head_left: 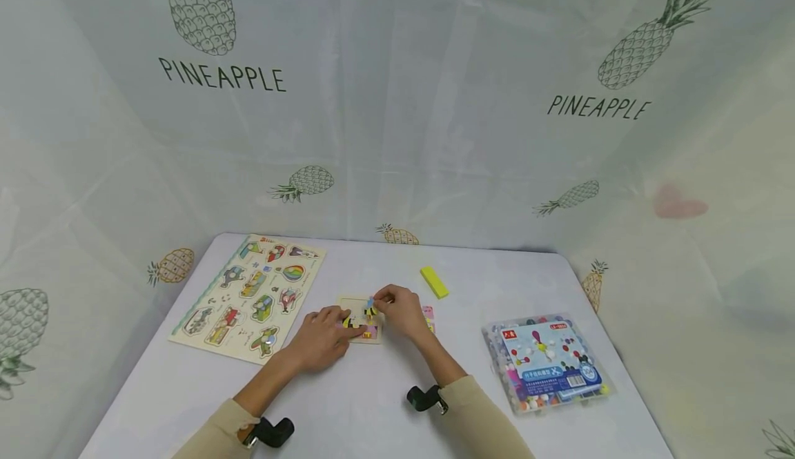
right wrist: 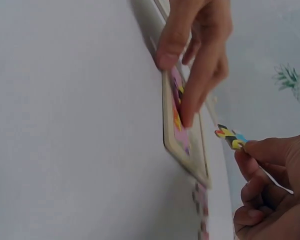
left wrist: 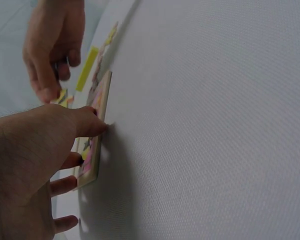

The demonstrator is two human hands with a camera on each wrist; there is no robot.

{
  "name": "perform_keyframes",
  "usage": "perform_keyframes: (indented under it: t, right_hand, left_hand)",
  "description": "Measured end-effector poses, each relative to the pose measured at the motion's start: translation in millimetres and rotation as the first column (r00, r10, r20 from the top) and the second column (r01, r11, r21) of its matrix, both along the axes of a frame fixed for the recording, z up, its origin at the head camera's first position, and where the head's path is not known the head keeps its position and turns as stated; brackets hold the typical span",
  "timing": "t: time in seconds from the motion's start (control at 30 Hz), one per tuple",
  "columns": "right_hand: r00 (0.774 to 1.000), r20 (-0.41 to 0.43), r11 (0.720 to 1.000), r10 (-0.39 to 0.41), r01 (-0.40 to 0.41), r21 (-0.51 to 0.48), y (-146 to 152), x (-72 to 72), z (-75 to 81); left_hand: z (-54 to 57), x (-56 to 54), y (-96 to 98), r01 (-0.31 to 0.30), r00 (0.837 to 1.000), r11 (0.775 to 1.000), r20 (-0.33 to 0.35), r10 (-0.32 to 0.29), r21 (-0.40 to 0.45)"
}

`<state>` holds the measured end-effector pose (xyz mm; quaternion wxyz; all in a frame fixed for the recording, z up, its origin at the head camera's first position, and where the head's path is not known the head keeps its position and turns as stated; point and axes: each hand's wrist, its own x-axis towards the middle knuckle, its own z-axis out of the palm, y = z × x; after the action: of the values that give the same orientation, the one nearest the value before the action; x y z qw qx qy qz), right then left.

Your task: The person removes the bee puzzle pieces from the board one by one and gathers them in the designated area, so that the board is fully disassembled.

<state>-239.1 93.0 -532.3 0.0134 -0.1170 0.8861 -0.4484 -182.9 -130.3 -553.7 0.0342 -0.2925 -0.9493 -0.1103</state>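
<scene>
A small wooden jigsaw tray point(head_left: 354, 301) lies on the white table, partly filled with pink, yellow and black pieces. My left hand point(head_left: 319, 340) rests on it with fairly straight fingers; in the left wrist view its thumb point(left wrist: 92, 122) lies at the near edge. Between thumb and fingertips, my right hand point(head_left: 400, 310) pinches a yellow, black and blue jigsaw piece point(right wrist: 231, 137). That piece shows apart from the tray's rim point(right wrist: 167, 117) in the right wrist view. Part of the tray is covered by the left fingers.
To the left lies a large board point(head_left: 239, 297) with pictures of vehicles. A yellow block point(head_left: 434, 282) is behind the right hand, and pink jigsaw pieces point(head_left: 428, 315) lie partly hidden beside it. A clear box of colourful parts point(head_left: 549, 362) stands on the right.
</scene>
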Motion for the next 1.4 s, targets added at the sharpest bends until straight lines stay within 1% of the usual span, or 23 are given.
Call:
perform_keyframes:
  t: [0.1, 0.2, 0.37, 0.53, 0.6, 0.7, 0.83, 0.97, 1.2, 1.4]
  right_hand:
    - [1.0, -0.006, 1.0, -0.017, 0.017, 0.021, 19.8, 1.2, 0.7]
    - [1.0, -0.001, 0.999, -0.028, 0.028, 0.038, 39.2, 5.5, 2.8]
    - [0.998, 0.058, 0.998, -0.04, 0.037, 0.057, 64.7, 11.5, 5.4]
    - [0.993, 0.116, 0.995, -0.038, 0.027, 0.098, 79.4, 14.2, 2.9]
    - [0.99, 0.14, 0.994, -0.032, 0.017, 0.107, 82.5, 15.7, 1.1]
    - [0.99, 0.144, 0.993, -0.014, -0.003, 0.121, 84.8, 18.0, -2.3]
    - [0.992, 0.122, 0.988, -0.016, -0.003, 0.152, 84.6, 19.8, -6.8]
    - [0.993, 0.114, 0.985, -0.038, 0.017, 0.172, 82.0, 20.3, -7.9]
    - [0.997, 0.068, 0.98, -0.021, 0.007, 0.198, 78.4, 19.9, -8.6]
    - [0.998, 0.058, 0.971, -0.019, 0.005, 0.238, 75.1, 18.8, -8.9]
  left_hand:
    - [0.7, -0.7, 0.2, -0.001, 1.0, 1.0, -0.004, 0.001, -0.007]
    - [1.6, -1.2, 0.1, -0.003, 1.0, 1.0, 0.002, 0.003, -0.002]
    - [1.7, -1.6, -1.0, -0.007, 1.0, 0.999, 0.022, 0.006, 0.032]
    - [1.4, -2.1, -1.2, -0.009, 1.0, 0.999, 0.03, 0.008, 0.044]
    - [1.4, -2.4, -1.0, -0.009, 0.999, 0.999, 0.036, 0.007, 0.05]
    - [1.7, -2.2, -0.4, -0.01, 0.999, 0.998, 0.044, 0.007, 0.056]
    - [1.7, -1.4, 0.0, -0.013, 0.998, 0.998, 0.055, 0.009, 0.059]
    - [0.7, -0.9, 0.0, -0.013, 0.999, 0.998, 0.051, 0.01, 0.057]
    - [-0.1, -0.8, 0.1, -0.013, 0.999, 0.999, 0.038, 0.011, 0.05]
    - [0.3, -0.8, 0.6, -0.011, 0.999, 0.998, 0.035, 0.009, 0.054]
